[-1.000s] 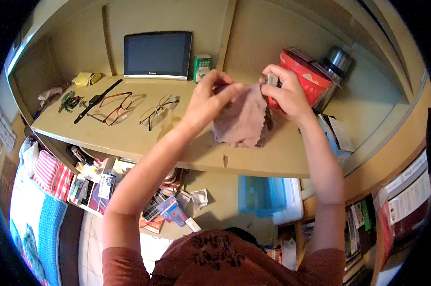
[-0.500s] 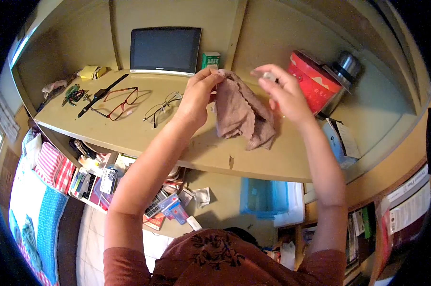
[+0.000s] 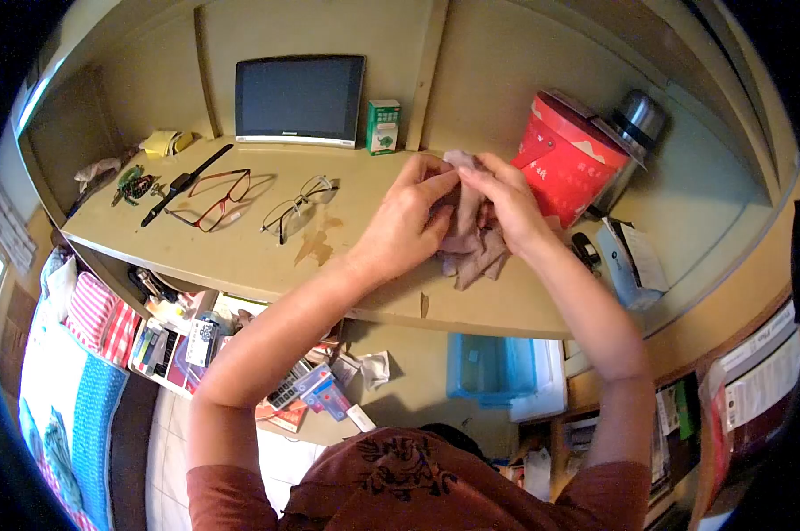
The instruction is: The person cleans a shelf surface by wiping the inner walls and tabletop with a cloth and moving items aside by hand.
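Above the front edge of the desk (image 3: 174, 243), right of its middle, the left hand (image 3: 409, 217) and right hand (image 3: 513, 205) meet on a crumpled mauve cloth (image 3: 472, 252), the fingers of both pinched closed on its upper folds, its lower end hanging loose. Farther in, thin-framed glasses (image 3: 285, 213) and red-framed glasses (image 3: 216, 215) lie to the left, with a red container (image 3: 566, 164) to the right. Along the back edge stand a dark-screened tablet (image 3: 299, 99) and a green-and-white box (image 3: 383, 128).

Tablet (image 3: 298, 99), green box (image 3: 383, 126), watch (image 3: 182, 184), red-framed glasses (image 3: 210, 216) and red bucket (image 3: 570, 155) on tan desktop (image 3: 355, 181)
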The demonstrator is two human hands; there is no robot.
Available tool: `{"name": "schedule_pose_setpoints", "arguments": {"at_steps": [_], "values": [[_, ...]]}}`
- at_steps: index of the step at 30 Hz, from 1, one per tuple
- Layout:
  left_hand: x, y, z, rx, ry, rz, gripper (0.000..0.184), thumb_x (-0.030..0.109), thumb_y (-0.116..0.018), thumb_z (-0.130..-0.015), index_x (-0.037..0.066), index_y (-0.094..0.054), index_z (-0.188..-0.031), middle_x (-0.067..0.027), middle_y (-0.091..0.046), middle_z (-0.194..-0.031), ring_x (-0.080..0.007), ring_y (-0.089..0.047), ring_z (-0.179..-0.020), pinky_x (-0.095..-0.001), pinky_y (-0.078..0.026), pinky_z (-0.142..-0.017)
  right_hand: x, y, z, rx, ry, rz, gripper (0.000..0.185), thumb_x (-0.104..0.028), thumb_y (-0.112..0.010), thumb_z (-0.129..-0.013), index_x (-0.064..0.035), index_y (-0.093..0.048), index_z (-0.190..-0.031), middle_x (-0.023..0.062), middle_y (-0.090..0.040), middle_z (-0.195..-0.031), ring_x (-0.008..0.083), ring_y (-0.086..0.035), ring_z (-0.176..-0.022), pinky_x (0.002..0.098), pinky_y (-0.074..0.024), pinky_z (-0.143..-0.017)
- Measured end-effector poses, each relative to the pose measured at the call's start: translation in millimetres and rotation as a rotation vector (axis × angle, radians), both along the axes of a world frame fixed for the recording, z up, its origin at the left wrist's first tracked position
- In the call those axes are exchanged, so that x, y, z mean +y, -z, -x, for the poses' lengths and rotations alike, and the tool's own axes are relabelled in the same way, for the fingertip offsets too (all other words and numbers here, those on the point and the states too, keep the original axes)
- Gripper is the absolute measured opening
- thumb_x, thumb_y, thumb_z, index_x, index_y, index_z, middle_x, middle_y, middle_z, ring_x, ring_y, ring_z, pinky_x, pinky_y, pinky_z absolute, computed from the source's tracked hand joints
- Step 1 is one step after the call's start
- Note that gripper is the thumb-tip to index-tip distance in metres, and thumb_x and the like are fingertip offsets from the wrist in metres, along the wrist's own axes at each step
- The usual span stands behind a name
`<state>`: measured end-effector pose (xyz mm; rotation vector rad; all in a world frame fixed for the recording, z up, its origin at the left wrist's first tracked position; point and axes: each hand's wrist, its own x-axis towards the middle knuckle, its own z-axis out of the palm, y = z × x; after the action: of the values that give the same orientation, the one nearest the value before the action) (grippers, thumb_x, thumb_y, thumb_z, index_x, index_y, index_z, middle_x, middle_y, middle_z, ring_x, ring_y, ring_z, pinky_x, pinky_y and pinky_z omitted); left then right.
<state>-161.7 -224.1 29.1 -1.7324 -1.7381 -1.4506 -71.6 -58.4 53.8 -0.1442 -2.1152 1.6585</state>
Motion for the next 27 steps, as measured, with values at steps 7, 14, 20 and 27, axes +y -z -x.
{"name": "schedule_pose_setpoints", "arguments": {"at_steps": [7, 14, 20, 27], "values": [[1.7, 2.5, 9.2, -0.333, 0.036, 0.156, 0.044, 0.022, -0.061, -0.092, -0.001, -0.052, -0.128, -0.0216, -0.061, -0.118, -0.0398, -0.058, -0.11, -0.0422, -0.046, -0.097, 15.5, -25.2, -12.6, 0.525, 0.1, 0.055, 0.021, -0.017, -0.06, -0.096, -0.0046, -0.063, -0.113, 0.0029, -0.066, -0.106, 0.0103, -0.059, -0.099, 0.0273, -0.0451, -0.091], [6.7, 5.1, -10.0, 0.058, -0.212, 0.407, 0.035, 0.035, -0.061, -0.092, 0.0, -0.063, -0.098, -0.0198, -0.065, -0.092, -0.0395, -0.062, -0.094, -0.0483, -0.048, -0.086, 40.9, -22.5, 52.2, 0.002, 0.45, -1.006, 0.015, -0.011, -0.057, -0.085, 0.0017, -0.063, -0.09, 0.03, -0.063, -0.087, 0.0484, -0.061, -0.086, 0.0522, -0.0491, -0.073], [-1.8, 19.3, -0.4, 0.276, -0.391, 0.402, 0.035, 0.028, -0.065, -0.085, 0.001, -0.06, -0.106, -0.0173, -0.061, -0.109, -0.0335, -0.06, -0.105, -0.0453, -0.044, -0.093, 98.5, 53.4, 137.0, -0.095, 0.444, -1.244, 0.018, -0.012, -0.053, -0.087, -0.0034, -0.058, -0.102, 0.0288, -0.064, -0.099, 0.0479, -0.061, -0.09, 0.0556, -0.0486, -0.079], [8.2, 29.5, -1.2, 0.365, -0.362, 0.432, 0.038, 0.021, -0.065, -0.079, 0.001, -0.057, -0.111, -0.0151, -0.061, -0.103, -0.0308, -0.062, -0.098, -0.0437, -0.044, -0.09, 73.3, 26.0, 150.0, -0.313, 0.406, -1.296, 0.023, -0.015, -0.05, -0.089, -0.0075, -0.062, -0.108, 0.0235, -0.066, -0.105, 0.0438, -0.062, -0.102, 0.0548, -0.0497, -0.085]]}}
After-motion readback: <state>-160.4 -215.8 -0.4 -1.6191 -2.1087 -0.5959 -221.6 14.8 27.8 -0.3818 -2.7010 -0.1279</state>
